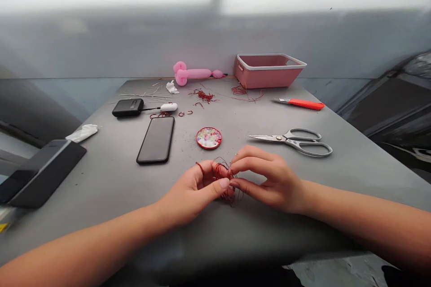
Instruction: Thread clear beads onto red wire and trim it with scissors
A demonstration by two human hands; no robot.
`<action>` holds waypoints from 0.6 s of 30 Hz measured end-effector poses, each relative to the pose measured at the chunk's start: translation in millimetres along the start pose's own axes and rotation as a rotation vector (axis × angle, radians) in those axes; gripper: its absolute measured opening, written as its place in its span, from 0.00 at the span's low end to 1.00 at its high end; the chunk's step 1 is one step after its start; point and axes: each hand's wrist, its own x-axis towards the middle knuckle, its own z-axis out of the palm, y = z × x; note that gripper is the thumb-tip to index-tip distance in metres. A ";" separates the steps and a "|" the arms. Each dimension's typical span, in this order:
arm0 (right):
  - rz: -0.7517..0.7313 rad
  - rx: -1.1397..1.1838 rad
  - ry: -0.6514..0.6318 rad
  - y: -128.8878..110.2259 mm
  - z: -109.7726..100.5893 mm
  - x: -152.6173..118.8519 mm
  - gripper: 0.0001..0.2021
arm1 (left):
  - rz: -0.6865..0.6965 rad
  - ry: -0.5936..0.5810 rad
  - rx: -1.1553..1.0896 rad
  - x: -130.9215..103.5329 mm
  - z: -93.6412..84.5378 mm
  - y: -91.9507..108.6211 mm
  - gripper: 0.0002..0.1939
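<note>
Between my two hands is a loose tangle of thin dark-red cord, with fine strands sticking out. My left hand is closed on it, thumb pressed against the fingers, and a red cord ring circles one of its fingers. From the right, my right hand pinches strands of the same tangle at its fingertips. Just beyond the hands lies a round red lid filled with small pale and pink beads. Grey-handled scissors rest on the table past my right hand.
A black phone and a power bank with a white plug lie left. Red cord scraps, a pink balloon figure and a pink basket are at the back. An orange-handled cutter lies right. A dark box stands far left.
</note>
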 end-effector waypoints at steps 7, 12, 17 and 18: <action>0.089 0.294 -0.007 -1.5 -1.1 1.0 0.03 | 0.062 0.000 0.074 -0.2 -0.9 -0.2 0.15; 0.306 0.708 0.076 1.7 1.2 -2.3 0.03 | 0.108 0.098 -0.129 3.7 -3.4 1.0 0.16; 0.365 0.852 0.130 7.6 0.0 -7.6 0.06 | 0.094 0.196 -0.339 6.2 -3.1 3.3 0.13; 0.382 0.851 0.125 7.9 -0.7 -8.1 0.07 | 0.089 0.196 -0.343 5.9 -2.6 3.3 0.12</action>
